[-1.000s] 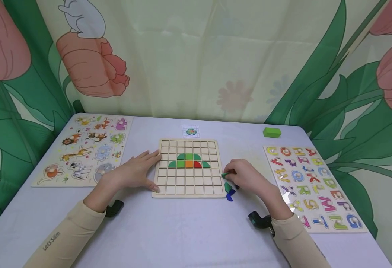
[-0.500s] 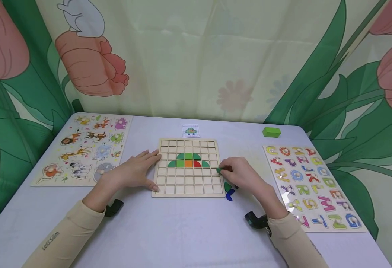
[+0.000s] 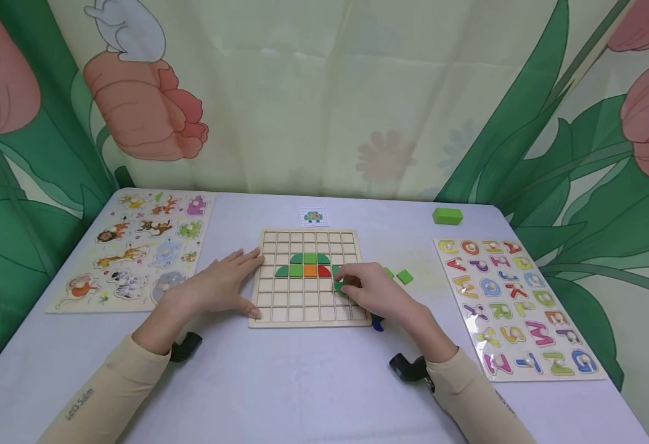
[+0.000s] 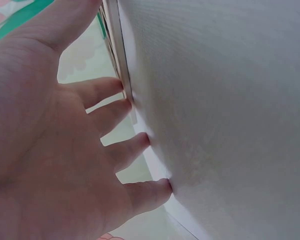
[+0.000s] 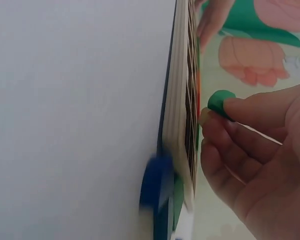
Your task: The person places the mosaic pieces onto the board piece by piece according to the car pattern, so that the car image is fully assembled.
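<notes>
A wooden grid board [image 3: 285, 322] lies mid-table, with green, orange and red pieces [image 3: 310, 270] set in its upper squares. My left hand [image 3: 210, 287] rests at its left edge, fingers [image 4: 112, 110] extended and spread, fingertips on the table and board side. My right hand [image 3: 379, 293] is over the board's right part and pinches a dark green round-edged piece [image 5: 221, 101] between thumb and fingers. A blue curved piece [image 3: 377, 324] lies by the board's lower right corner, partly hidden by that hand. Beside it in the right wrist view is a green piece [image 5: 178, 200].
Green squares [image 3: 404, 276] lie right of the board. A small picture card [image 3: 313, 216] sits behind it, and a green block [image 3: 447, 216] stands at the back right. An animal puzzle [image 3: 88, 302] is on the left, a letter puzzle [image 3: 524, 372] on the right.
My right hand has moved left from beside the board to over its right part, carrying the green piece. Green squares behind that hand have come into view. The left hand stays put.
</notes>
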### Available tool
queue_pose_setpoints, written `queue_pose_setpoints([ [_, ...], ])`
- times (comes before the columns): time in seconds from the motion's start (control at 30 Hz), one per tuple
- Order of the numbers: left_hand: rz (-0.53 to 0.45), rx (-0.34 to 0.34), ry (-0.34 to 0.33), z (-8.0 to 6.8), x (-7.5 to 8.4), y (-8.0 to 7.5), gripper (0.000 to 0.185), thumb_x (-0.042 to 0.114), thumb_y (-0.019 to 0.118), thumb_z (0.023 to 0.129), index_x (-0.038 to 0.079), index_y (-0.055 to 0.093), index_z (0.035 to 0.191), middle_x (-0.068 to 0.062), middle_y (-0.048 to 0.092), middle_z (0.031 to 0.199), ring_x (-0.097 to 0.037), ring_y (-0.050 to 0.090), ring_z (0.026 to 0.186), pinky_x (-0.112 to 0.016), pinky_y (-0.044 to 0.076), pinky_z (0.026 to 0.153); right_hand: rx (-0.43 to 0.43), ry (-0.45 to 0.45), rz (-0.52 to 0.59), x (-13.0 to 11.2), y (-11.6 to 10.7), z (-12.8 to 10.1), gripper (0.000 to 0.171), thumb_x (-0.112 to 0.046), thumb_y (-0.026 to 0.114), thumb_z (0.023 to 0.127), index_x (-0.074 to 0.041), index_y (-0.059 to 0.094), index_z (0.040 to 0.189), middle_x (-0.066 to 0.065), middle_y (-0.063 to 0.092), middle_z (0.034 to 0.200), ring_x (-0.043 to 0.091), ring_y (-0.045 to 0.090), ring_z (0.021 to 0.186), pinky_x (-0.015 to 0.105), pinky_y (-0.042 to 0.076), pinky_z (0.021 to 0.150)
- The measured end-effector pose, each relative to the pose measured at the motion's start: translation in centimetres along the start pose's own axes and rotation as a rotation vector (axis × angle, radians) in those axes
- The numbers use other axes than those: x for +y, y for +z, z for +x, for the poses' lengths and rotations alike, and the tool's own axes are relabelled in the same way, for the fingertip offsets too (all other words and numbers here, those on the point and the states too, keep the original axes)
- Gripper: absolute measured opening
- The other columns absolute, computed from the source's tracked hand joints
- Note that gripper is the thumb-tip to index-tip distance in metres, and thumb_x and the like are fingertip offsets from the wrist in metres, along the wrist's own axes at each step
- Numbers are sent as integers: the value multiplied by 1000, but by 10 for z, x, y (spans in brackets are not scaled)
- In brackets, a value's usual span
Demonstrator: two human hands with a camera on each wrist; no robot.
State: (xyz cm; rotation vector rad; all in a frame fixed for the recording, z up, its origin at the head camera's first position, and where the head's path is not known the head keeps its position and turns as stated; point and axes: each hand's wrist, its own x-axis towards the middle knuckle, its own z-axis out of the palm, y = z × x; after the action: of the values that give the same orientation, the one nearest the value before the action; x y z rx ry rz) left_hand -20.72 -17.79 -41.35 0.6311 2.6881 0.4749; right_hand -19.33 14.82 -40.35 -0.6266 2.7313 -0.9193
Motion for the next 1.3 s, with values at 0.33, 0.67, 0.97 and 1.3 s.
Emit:
queue_pose_setpoints([
  [0.33,-6,6,11,1,1,0,121,68,79,64,12,26,158,-8,16,168,-43,12,154,-73,17,115,-46,-57,34,-24,16,16,18,-8,62,94,-14,72,108,-4,68,86,11,58,78,26,51,73],
  [0.67,7,2,10,-1,0,-2,120,68,78,66,12,26,158,-9,15,168,-43,13,153,-74,18,115,-69,-70,38,-46,28,32,17,-8,62,95,-16,73,106,-2,69,87,11,59,80,26,52,74],
  [0.97,10,5,18,-1,0,-3,119,66,79,66,12,27,158,-8,17,168,-43,14,153,-74,18,114,-31,-85,-8,-55,38,43,15,-8,63,95,-15,75,103,-3,70,86,11,58,76,24,51,70],
  [1.3,1,12,25,0,0,-3,118,65,80,66,11,28,157,-8,18,168,-44,15,153,-74,19,114,40,-15,8,-64,49,53,11,-7,63,92,-10,72,95,-3,66,80,11,57,72,21,49,63],
])
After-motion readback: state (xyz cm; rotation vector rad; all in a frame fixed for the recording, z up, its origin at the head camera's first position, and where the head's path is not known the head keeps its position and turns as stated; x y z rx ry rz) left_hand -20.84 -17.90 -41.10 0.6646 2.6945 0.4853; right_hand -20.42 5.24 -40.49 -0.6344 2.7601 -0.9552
